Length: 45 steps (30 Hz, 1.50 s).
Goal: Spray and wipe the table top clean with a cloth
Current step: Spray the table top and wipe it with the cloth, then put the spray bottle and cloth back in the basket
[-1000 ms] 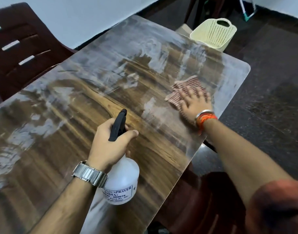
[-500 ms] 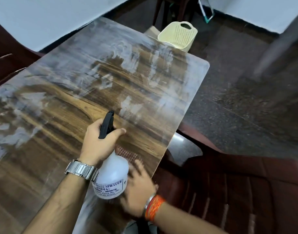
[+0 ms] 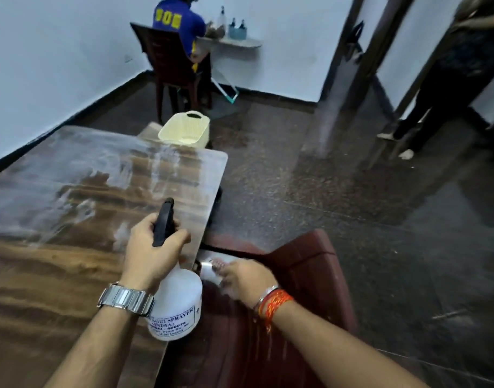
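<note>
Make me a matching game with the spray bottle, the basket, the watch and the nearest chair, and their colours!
Things:
1. spray bottle
2. basket
3. watch
4. nearest chair

Colours:
A. dark red
B. silver
C. white with a black top
D. cream

Pairs: 1-C, 2-D, 3-B, 4-A
</note>
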Motion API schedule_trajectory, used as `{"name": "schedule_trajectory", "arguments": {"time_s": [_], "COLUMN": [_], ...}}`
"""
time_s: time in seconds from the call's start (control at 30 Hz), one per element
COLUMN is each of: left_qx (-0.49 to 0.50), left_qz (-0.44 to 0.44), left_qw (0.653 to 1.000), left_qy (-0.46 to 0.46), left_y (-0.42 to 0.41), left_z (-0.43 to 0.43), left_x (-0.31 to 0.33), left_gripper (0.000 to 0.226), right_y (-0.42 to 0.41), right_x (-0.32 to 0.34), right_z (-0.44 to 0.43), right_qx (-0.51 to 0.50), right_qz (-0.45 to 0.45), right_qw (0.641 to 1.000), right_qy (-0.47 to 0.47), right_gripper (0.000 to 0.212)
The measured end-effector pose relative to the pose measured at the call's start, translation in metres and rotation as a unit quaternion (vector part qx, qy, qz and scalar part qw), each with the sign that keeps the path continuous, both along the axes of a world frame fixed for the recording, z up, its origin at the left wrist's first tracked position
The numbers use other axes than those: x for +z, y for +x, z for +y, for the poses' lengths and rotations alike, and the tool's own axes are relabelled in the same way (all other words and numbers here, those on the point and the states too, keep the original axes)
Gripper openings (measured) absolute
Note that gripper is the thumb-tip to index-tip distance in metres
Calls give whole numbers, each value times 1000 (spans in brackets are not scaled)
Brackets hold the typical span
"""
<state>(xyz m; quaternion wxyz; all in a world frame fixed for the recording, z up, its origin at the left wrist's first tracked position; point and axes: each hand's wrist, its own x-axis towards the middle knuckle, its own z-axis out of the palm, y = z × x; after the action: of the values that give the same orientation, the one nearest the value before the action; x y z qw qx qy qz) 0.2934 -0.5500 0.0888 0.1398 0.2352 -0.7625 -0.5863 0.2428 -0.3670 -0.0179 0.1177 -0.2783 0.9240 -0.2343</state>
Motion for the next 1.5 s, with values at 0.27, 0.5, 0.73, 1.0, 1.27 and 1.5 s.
{"name": "schedule_trajectory", "arguments": {"time_s": [0.27, 0.5, 0.73, 1.0, 1.27, 1.5], "left_qx": [-151, -182, -146, -112, -17, 60], "left_qz": [15, -11, -37, -64, -99, -125], "left_qw": [986, 961, 955, 961, 970, 967], "left_qy": [-63, -206, -254, -246, -222, -214], "left_y": [-71, -138, -207, -321, -458, -561], "left_z": [142, 269, 308, 271, 176, 88], "left_x": [30, 30, 16, -12, -23, -37], "left_gripper": [22, 38, 42, 44, 45, 49], "right_y": [-91, -145, -227, -361, -512, -638], "right_x": [94, 104, 91, 70, 76, 53], "right_z": [163, 288, 320, 264, 142, 32], "right_qx": [-238, -210, -174, -97, -8, 61], "right_qz": [74, 67, 90, 85, 68, 47], "right_qw": [952, 953, 959, 979, 992, 992], "right_qy": [-180, -207, -206, -155, -105, -95], "right_gripper": [38, 46, 27, 12, 22, 26]}}
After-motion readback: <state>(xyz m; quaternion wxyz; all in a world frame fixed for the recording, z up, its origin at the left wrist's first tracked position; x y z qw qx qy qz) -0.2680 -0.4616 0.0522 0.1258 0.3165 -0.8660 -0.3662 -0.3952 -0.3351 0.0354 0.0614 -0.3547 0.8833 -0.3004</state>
